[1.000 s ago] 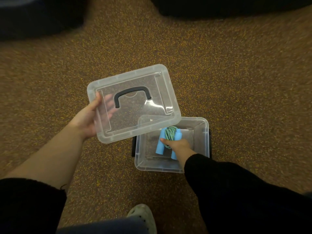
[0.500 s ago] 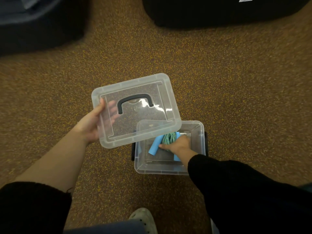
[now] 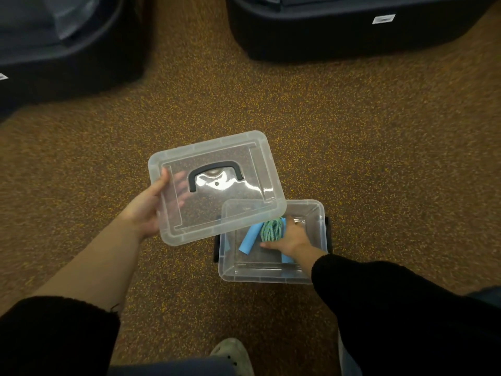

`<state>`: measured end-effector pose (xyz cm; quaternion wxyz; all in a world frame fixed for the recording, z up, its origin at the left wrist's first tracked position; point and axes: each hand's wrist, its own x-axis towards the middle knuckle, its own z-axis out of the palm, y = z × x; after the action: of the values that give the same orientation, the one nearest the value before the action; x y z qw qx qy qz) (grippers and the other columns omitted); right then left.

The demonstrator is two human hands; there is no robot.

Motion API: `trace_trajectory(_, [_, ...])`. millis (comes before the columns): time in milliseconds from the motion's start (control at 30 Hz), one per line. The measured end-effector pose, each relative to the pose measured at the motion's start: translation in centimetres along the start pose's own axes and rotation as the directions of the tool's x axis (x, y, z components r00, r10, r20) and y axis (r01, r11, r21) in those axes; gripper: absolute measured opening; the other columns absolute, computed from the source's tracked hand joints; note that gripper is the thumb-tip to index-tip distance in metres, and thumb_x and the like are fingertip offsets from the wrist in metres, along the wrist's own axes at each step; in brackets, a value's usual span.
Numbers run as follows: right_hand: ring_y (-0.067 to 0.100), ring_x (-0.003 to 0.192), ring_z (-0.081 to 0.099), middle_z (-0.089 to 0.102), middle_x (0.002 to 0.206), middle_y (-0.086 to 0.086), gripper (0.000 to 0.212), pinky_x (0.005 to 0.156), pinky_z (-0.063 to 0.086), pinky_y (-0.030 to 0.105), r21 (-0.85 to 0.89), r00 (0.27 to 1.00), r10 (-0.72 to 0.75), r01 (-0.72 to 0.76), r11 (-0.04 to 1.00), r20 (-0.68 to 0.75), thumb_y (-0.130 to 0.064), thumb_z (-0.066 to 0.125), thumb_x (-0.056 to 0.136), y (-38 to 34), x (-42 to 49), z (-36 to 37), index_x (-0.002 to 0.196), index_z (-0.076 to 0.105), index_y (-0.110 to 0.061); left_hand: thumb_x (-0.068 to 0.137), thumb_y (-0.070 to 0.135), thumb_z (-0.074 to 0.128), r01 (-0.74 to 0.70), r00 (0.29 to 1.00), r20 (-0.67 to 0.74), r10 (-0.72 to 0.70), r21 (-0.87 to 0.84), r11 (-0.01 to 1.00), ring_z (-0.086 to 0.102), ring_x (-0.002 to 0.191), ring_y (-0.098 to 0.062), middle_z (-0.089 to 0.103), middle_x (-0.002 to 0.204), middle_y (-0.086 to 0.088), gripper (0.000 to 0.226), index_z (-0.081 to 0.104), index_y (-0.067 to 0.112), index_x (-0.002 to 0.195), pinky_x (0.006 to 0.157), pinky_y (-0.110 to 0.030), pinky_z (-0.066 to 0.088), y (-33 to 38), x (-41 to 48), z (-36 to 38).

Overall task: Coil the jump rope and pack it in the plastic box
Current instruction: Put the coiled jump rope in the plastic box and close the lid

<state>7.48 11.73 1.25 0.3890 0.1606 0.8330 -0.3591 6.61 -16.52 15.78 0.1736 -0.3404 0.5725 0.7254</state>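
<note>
A clear plastic box stands open on the brown carpet. Inside it lies the coiled jump rope, a green cord with two light-blue handles, one angled to the left and one partly hidden under my wrist. My right hand reaches into the box and holds the bundle against the bottom. My left hand grips the left edge of the clear lid, thumb on top and fingers underneath. The lid has a black handle and hovers over the box's far left corner.
Two dark, bulky bins stand on the carpet at the back left and back right. A pale shoe shows at the bottom edge. Black latches sit on the box's short sides.
My right hand has lowered the rope bundle from upright in the box down onto the bottom, and one blue handle has tipped to the left. The lid stays held beside the box.
</note>
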Motion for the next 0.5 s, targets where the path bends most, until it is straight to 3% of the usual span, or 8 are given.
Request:
trace_trajectory(67, [0.026, 0.124, 0.047, 0.046, 0.131, 0.011, 0.099, 0.105, 0.04, 0.036, 0.045, 0.998, 0.008, -0.005, 0.999, -0.062, -0.042, 0.087, 0.054, -0.4, -0.1, 0.7, 0.132, 0.037, -0.009, 0.095, 0.047, 0.037, -0.007, 1.0, 0.002, 0.007, 0.006, 1.0, 0.071, 0.088, -0.008, 0.075, 0.096, 0.007, 0.038, 0.064, 0.023, 0.105, 0.086, -0.026, 0.044, -0.2, 0.0, 0.0])
trace_trajectory(167, [0.032, 0.124, 0.044, 0.04, 0.133, 0.012, 0.116, 0.103, 0.041, 0.046, 0.074, 0.987, 0.06, -0.049, 0.996, -0.151, -0.059, 0.081, 0.046, -1.6, 0.1, 3.0, 0.138, 0.028, -0.011, 0.095, 0.046, 0.039, 0.011, 1.0, -0.018, -0.011, -0.029, 1.0, 0.072, 0.087, -0.008, 0.075, 0.099, 0.004, 0.038, 0.065, 0.02, 0.106, 0.08, -0.024, 0.047, -0.7, 0.1, -0.4])
trace_trajectory(267, [0.037, 0.128, 0.036, 0.028, 0.14, 0.015, 0.122, 0.1, 0.041, 0.052, -0.074, 0.966, 0.125, -0.145, 0.987, -0.227, -0.064, 0.075, 0.054, -2.7, 0.3, 5.4, 0.145, 0.013, -0.01, 0.093, 0.046, 0.042, 0.039, 0.998, -0.041, -0.041, -0.051, 0.998, 0.072, 0.088, -0.012, 0.074, 0.101, 0.001, 0.039, 0.065, 0.018, 0.106, 0.076, -0.024, 0.051, -1.7, 0.2, -1.1])
trace_trajectory(333, [0.041, 0.134, 0.025, 0.014, 0.149, 0.019, 0.123, 0.099, 0.038, 0.058, -0.145, 0.956, 0.165, -0.203, 0.968, -0.241, -0.066, 0.069, 0.061, -3.6, 0.2, 6.2, 0.148, 0.002, -0.011, 0.094, 0.047, 0.041, 0.044, 0.998, -0.037, -0.046, -0.037, 0.998, 0.07, 0.093, -0.015, 0.075, 0.1, 0.001, 0.04, 0.064, 0.017, 0.108, 0.083, -0.027, 0.048, -2.1, 0.1, -1.3])
trace_trajectory(433, [0.045, 0.14, 0.013, 0.001, 0.153, 0.024, 0.109, 0.102, 0.032, 0.061, -0.16, 0.952, 0.207, -0.245, 0.956, -0.223, -0.057, 0.06, 0.076, -3.6, 1.3, 7.2, 0.149, -0.006, -0.01, 0.093, 0.048, 0.04, 0.053, 0.998, -0.018, -0.053, -0.002, 0.999, 0.065, 0.105, -0.018, 0.072, 0.11, -0.001, 0.043, 0.063, 0.017, 0.112, 0.097, -0.03, 0.045, -2.1, 0.5, -1.3])
trace_trajectory(500, [0.048, 0.14, 0.011, 0.001, 0.154, 0.027, 0.099, 0.105, 0.028, 0.063, -0.11, 0.954, 0.207, -0.235, 0.966, -0.216, -0.046, 0.056, 0.082, -3.0, 1.7, 8.0, 0.149, -0.007, -0.011, 0.094, 0.047, 0.04, 0.064, 0.998, -0.006, -0.064, 0.004, 0.998, 0.069, 0.098, -0.016, 0.074, 0.104, -0.001, 0.042, 0.065, 0.016, 0.108, 0.09, -0.026, 0.052, -1.8, 0.7, -1.0])
